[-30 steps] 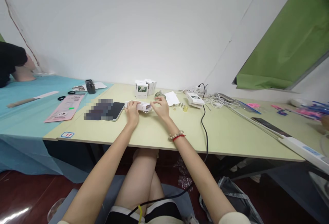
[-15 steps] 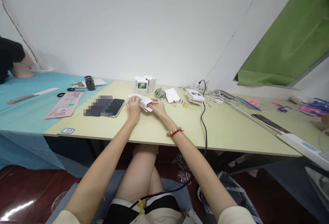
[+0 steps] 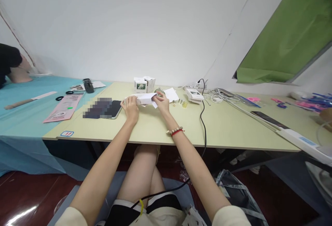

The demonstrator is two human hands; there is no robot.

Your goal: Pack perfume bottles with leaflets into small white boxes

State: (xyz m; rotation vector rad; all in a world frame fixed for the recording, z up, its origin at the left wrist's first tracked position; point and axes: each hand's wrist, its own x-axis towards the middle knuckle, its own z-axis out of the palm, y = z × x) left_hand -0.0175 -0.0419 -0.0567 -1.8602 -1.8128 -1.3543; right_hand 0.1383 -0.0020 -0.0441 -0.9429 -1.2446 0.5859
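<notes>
A white cardboard box (image 3: 145,98) lies on its side between my hands, its flap end facing right. My left hand (image 3: 130,109) is closed around the box's left end. At the right end, my right hand (image 3: 162,103) pinches the flaps, with its fingertips partly hidden at the opening. Just behind my right fingers, a round glass bottle (image 3: 159,91) is half covered from view. Two upright white boxes (image 3: 140,85) with a flower picture stand at the back. A white paper sheet (image 3: 171,95) lies to the right of the bottle, near small gold and clear pieces (image 3: 184,104).
Left of my hands are a phone (image 3: 114,109), a pink packet (image 3: 63,108), a dark jar (image 3: 88,85) and a knife (image 3: 31,100). To the right, flattened white boxes (image 3: 194,95), a black cable (image 3: 203,122) and a power strip (image 3: 303,144) lie on the table.
The box has been lifted and turned a little, so its open end now faces more to the right. Both hands stay on it; the right hand has risen slightly.
</notes>
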